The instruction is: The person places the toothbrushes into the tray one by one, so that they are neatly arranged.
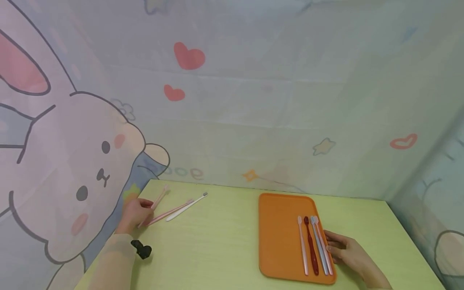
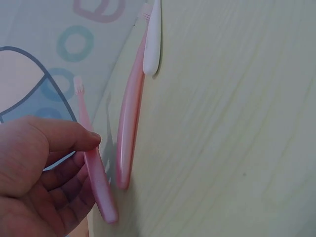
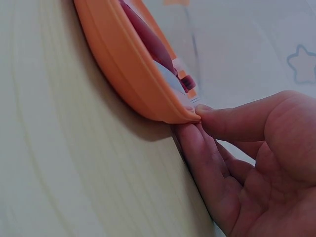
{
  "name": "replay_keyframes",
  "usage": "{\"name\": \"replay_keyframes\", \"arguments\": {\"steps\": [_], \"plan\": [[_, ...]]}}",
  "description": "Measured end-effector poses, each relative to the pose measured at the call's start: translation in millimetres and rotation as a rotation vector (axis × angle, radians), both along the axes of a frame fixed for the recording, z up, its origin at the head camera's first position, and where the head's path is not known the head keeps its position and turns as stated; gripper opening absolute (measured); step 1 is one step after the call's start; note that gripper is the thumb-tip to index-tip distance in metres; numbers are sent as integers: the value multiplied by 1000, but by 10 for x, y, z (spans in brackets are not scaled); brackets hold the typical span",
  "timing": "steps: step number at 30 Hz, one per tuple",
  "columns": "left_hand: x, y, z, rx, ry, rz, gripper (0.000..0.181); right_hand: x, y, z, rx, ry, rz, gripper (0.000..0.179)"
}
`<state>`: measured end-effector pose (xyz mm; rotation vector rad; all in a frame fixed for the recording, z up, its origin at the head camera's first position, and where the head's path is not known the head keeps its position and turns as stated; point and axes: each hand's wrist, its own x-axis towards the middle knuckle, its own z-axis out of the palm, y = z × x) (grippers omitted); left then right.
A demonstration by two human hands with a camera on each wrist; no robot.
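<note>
My left hand point(image 1: 135, 213) pinches a pink toothbrush point(image 2: 98, 182) between thumb and fingers at the table's left side; its bristle head points away from me. Beside it lie another pink toothbrush point(image 2: 129, 123) and a white toothbrush point(image 1: 185, 208), the two overlapping near their heads. On the right, my right hand point(image 1: 348, 251) grips the right rim of an orange tray point(image 1: 279, 237), thumb on top and fingers beneath the edge. Inside the tray, towards that rim, several toothbrushes lie side by side: a pale pink one point(image 1: 303, 245), a dark red one point(image 1: 311, 247), a blue-grey one point(image 1: 320, 245) and a pink one point(image 1: 324, 245).
The pale yellow-green table point(image 1: 210, 249) meets a printed cloth backdrop point(image 1: 235, 121) at its far edge, with more cloth at both sides. A black device point(image 1: 142, 249) sits at my left wrist.
</note>
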<state>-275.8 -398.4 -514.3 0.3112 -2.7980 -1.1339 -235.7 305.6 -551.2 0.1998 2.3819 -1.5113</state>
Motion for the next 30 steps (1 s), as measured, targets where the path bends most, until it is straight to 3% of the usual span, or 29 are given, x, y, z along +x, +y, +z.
{"name": "replay_keyframes", "arguments": {"steps": [11, 18, 22, 30], "plan": [[59, 4, 25, 51, 81, 47, 31, 27, -3, -4, -28, 5, 12, 67], [62, 111, 103, 83, 129, 64, 33, 20, -9, 5, -22, -13, 7, 68], [63, 221, 169, 155, 157, 74, 34, 16, -1, 14, -30, -6, 16, 68], [139, 510, 302, 335, 188, 18, 38, 12, 19, 14, -66, 8, 35, 68]]}}
